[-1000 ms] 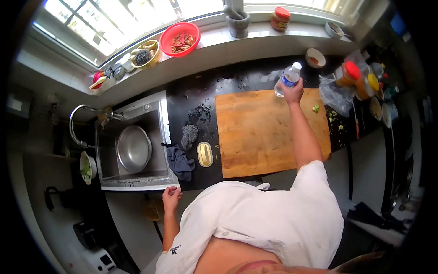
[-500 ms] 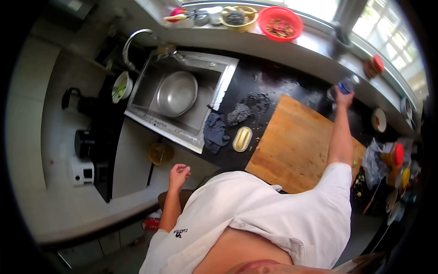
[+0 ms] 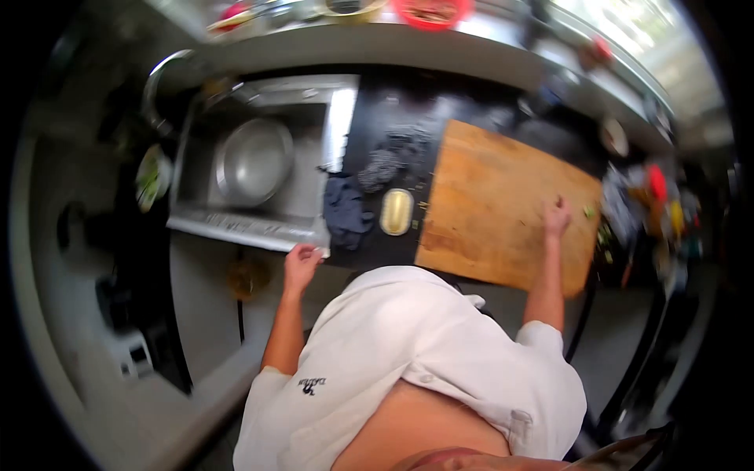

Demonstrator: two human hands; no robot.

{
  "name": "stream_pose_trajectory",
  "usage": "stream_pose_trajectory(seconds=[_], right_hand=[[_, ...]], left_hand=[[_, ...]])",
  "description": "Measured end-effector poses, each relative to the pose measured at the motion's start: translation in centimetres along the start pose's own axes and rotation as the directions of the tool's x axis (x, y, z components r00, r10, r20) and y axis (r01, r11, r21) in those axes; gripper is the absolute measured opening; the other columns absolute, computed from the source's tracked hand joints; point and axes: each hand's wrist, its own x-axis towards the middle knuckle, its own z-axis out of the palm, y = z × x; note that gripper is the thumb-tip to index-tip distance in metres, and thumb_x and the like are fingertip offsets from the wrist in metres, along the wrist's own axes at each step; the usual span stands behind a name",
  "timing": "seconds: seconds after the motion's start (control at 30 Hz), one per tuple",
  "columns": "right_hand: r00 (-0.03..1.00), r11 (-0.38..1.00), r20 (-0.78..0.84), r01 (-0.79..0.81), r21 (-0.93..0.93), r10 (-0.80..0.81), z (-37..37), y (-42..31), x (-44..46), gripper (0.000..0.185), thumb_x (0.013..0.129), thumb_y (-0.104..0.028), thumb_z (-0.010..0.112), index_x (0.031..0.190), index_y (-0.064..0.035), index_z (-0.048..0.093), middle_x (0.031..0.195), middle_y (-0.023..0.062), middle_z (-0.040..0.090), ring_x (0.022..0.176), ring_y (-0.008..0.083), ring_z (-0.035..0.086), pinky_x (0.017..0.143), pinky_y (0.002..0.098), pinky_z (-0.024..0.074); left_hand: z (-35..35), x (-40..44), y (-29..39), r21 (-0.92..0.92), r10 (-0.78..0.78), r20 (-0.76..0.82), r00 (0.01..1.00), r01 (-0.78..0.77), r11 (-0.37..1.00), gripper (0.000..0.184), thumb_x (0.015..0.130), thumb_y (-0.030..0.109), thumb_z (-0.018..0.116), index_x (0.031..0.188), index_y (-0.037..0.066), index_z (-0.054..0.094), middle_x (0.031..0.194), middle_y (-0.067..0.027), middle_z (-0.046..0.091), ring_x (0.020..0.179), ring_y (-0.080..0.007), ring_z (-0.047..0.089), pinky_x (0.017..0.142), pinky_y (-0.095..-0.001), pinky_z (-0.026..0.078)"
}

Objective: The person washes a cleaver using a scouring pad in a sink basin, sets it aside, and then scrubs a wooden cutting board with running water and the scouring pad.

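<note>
My left hand [image 3: 301,267] hovers by the front right corner of the steel sink [image 3: 251,229], its fingers loosely bent and apart with nothing in them; whether it touches the rim I cannot tell. Over the right part of a wooden cutting board [image 3: 487,196] is my right hand [image 3: 558,217], slightly blurred, fingers partly spread and nothing visible in them. A clear bottle [image 3: 552,88], smeared by motion, stands behind the board near the wall. Between sink and board lie a dark cloth [image 3: 345,210], a grey mesh scrubber [image 3: 379,169] and a small oval dish [image 3: 397,212] with something yellowish in it.
A round metal basin [image 3: 255,163] sits in the sink under the curved faucet [image 3: 157,86]. A bowl with greens [image 3: 153,179] is at the left. A red bowl [image 3: 432,14] rests on the window ledge. Jars and a plastic bag [image 3: 622,200] crowd the right end.
My right hand has let go of the bottle and drawn back over the cutting board. My left hand has risen to the sink's front corner. The whole view has shifted.
</note>
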Motion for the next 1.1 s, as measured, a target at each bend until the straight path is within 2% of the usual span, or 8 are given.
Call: stream_pose_trajectory(seconds=[0.13,0.27,0.43,0.7,0.8,0.83,0.97,1.1], right_hand=[[0.976,0.941,-0.11,-0.21,-0.267,0.187,-7.5,0.1,-12.3,0.051,0.071,-0.031,0.079,0.108,0.0006,0.062,0.104,0.0199,0.063,0.1,0.0369,0.059,0.09,0.0428,0.0472],[0.866,0.813,-0.119,-0.497,-0.304,0.485,-12.1,3.5,-20.4,0.05,0.07,-0.032,0.08,0.107,-0.0029,0.063,0.107,0.0184,0.062,0.104,0.0355,0.057,0.092,0.0427,0.0459],[0.761,0.72,-0.16,-0.647,-0.251,0.628,-15.7,4.6,-23.1,0.05,0.072,-0.032,0.08,0.11,-0.0058,0.062,0.114,0.0172,0.059,0.111,0.0344,0.056,0.094,0.0417,0.0459],[0.789,0.764,-0.221,-0.612,-0.204,0.573,-17.7,9.9,-14.4,0.052,0.075,-0.034,0.076,0.115,-0.0045,0.06,0.119,0.0177,0.057,0.113,0.0343,0.055,0.095,0.0419,0.0459],[0.747,0.696,-0.135,-0.659,-0.286,0.651,-17.9,12.4,-11.5,0.059,0.076,-0.043,0.073,0.118,-0.0031,0.059,0.119,0.0188,0.057,0.113,0.0345,0.054,0.096,0.0423,0.046],[0.728,0.675,-0.095,-0.671,-0.307,0.679,-18.1,12.3,-11.2,0.061,0.076,-0.046,0.072,0.118,-0.0026,0.059,0.12,0.0193,0.057,0.114,0.0346,0.054,0.096,0.0422,0.0461],[0.727,0.679,-0.051,-0.662,-0.317,0.685,-18.2,14.0,-9.9,0.066,0.077,-0.056,0.069,0.111,-0.001,0.061,0.115,0.0213,0.061,0.11,0.036,0.058,0.092,0.0435,0.0472],[0.736,0.744,0.125,-0.639,-0.197,0.665,-19.3,15.9,-9.0,0.069,0.078,-0.063,0.065,0.104,0.001,0.063,0.102,0.0227,0.067,0.101,0.0385,0.062,0.087,0.0443,0.0484]], left_hand=[[1.7,2.4,1.8,0.072,-0.024,0.286,0.958,0.003,0.997,0.024,0.087,0.015,0.069,0.102,-0.001,0.06,0.088,-0.0088,0.067,0.076,-0.0159,0.067,0.064,-0.0256,0.052],[5.2,3.2,4.0,0.118,-0.148,0.578,0.803,0.098,0.988,0.025,0.088,0.015,0.069,0.104,-0.001,0.061,0.091,-0.0089,0.068,0.079,-0.0174,0.068,0.07,-0.0263,0.054],[10.4,1.7,6.6,0.245,-0.3,0.667,0.682,0.18,0.953,0.034,0.091,0.016,0.066,0.117,-0.003,0.056,0.102,-0.0096,0.065,0.091,-0.0175,0.066,0.08,-0.0267,0.054],[19.0,-1.5,5.3,0.166,-0.29,0.56,0.776,0.237,0.957,0.063,0.087,0.019,0.07,0.138,-0.005,0.041,0.125,-0.0085,0.055,0.116,-0.0158,0.05,0.092,-0.0295,0.044],[21.9,-2.3,3.9,0.129,-0.267,0.483,0.834,0.233,0.964,0.058,0.087,0.018,0.07,0.134,-0.003,0.044,0.113,-0.0044,0.058,0.096,-0.0107,0.053,0.076,-0.0232,0.043],[23.0,-2.7,4.0,0.13,-0.239,0.458,0.856,0.202,0.971,0.054,0.085,0.02,0.072,0.127,-0.002,0.048,0.092,-0.0003,0.056,0.069,-0.0073,0.048,0.056,-0.021,0.035],[25.5,-3.2,5.0,0.302,-0.279,0.249,0.928,0.199,0.932,0.058,0.078,0.031,0.078,0.118,0.0,0.049,0.071,0.0032,0.045,0.046,-0.0074,0.033,0.041,-0.0235,0.025],[26.5,-4.0,6.6,0.494,-0.263,0.169,0.95,0.149,0.857,0.065,0.076,0.039,0.079,0.119,0.0,0.048,0.086,-0.0043,0.053,0.068,-0.015,0.049,0.061,-0.0292,0.042]])
